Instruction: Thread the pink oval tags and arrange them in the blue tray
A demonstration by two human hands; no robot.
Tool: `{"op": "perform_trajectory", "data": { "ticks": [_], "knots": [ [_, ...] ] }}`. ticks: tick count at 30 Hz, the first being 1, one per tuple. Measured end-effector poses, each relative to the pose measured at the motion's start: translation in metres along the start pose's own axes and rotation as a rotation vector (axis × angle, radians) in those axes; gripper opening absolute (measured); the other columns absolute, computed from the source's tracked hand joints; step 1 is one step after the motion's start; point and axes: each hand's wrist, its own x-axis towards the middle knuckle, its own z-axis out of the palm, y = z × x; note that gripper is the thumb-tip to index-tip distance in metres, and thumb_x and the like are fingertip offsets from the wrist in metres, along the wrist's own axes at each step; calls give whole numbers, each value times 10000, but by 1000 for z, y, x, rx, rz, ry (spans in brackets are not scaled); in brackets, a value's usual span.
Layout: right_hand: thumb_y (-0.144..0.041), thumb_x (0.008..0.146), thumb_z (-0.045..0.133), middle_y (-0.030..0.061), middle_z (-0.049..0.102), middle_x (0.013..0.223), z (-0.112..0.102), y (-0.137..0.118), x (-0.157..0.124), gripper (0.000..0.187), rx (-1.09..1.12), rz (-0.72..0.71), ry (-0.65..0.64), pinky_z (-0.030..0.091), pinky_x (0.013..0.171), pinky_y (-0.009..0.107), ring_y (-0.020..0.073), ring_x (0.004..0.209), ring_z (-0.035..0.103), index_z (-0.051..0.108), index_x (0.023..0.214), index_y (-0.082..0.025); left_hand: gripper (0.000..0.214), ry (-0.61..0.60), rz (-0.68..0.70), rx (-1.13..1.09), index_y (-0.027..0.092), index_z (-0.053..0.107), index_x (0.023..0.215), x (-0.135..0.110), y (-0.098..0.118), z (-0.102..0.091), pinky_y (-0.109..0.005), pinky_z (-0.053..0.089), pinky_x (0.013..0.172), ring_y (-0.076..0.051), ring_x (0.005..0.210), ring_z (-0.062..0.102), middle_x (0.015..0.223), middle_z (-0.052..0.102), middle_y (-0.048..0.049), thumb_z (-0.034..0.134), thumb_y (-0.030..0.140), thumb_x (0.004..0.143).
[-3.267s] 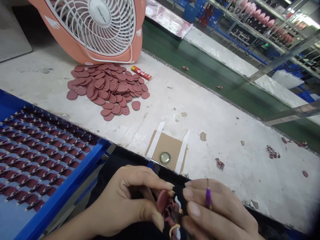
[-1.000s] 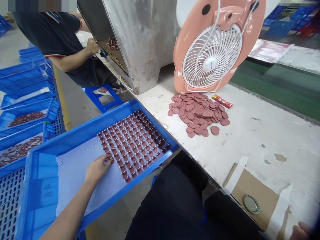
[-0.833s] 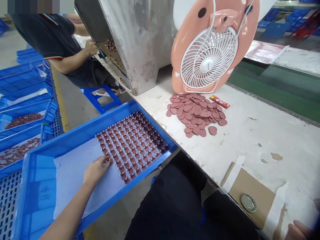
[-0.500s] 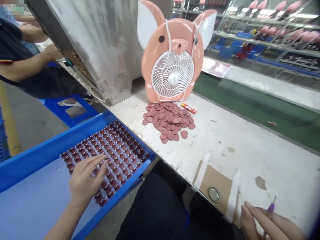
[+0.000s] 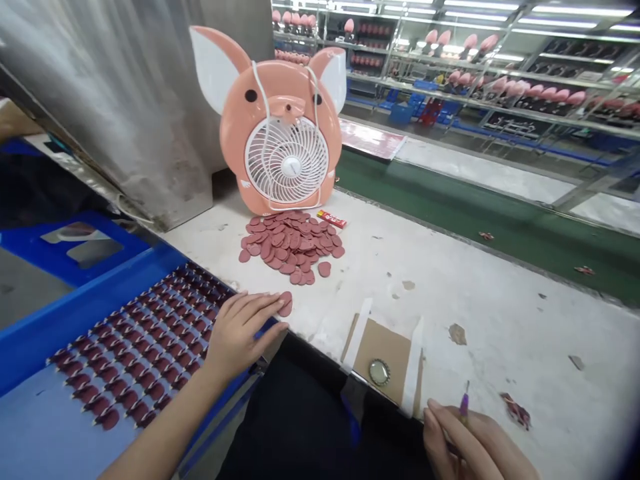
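My left hand [image 5: 240,330] hovers over the near edge of the white bench, fingers together, with a dark red oval piece [image 5: 286,303] at its fingertips. Beside it a blue tray [image 5: 75,313] holds rows of small dark red figure parts [image 5: 135,347]. My right hand [image 5: 475,443] is at the bottom right, closed on a thin purple-handled tool [image 5: 464,401]. A pile of dark red oval pieces [image 5: 290,243] lies in front of a pink pig-shaped fan [image 5: 283,157].
A taped cardboard patch [image 5: 380,347] carries a metal bottle cap [image 5: 379,372]. A small red tube [image 5: 332,219] lies by the pile. A grey metal housing [image 5: 125,100] stands at the left. A green conveyor [image 5: 475,213] runs behind the bench, with shelves of pink parts beyond.
My left hand has moved from the rows in the blue tray to the bench edge and now has a red oval piece at its fingertips. The view has swung right and up.
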Motion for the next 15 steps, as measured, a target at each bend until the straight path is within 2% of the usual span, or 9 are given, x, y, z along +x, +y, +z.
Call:
{"op": "perform_trajectory", "data": {
  "ticks": [3, 5, 9, 15],
  "knots": [
    [-52, 893, 746, 36, 642, 715, 5, 0, -9, 58, 71, 40, 30, 491, 597, 255, 131, 586, 605, 704, 904, -91, 150, 42, -30, -52, 233, 720, 1042, -3, 5, 4, -407, 482, 932, -230, 975, 713, 1022, 805, -51, 668, 242, 901],
    [-21, 857, 758, 51, 648, 755, 7, 1, -14, 141, 123, 39, 7, 501, 584, 265, 150, 610, 617, 711, 970, -90, 112, 37, -53, -78, 241, 729, 983, 2, 10, 7, -393, 490, 908, -214, 932, 718, 977, 810, -37, 640, 227, 915],
    [-31, 851, 744, 52, 648, 774, 10, 1, -14, 260, 159, 53, -12, 516, 535, 277, 168, 600, 615, 701, 1091, -120, 141, -4, -105, -83, 234, 728, 909, 22, 23, 11, -373, 492, 853, -216, 882, 719, 921, 810, -35, 596, 274, 939],
    [-7, 874, 688, 68, 637, 778, 10, -6, -1, 212, 178, 65, -21, 497, 527, 278, 175, 619, 619, 685, 1067, -96, 235, -79, -202, -27, 223, 726, 931, 49, 40, 8, -369, 471, 802, -257, 900, 694, 932, 785, -54, 581, 408, 938]
  ]
}}
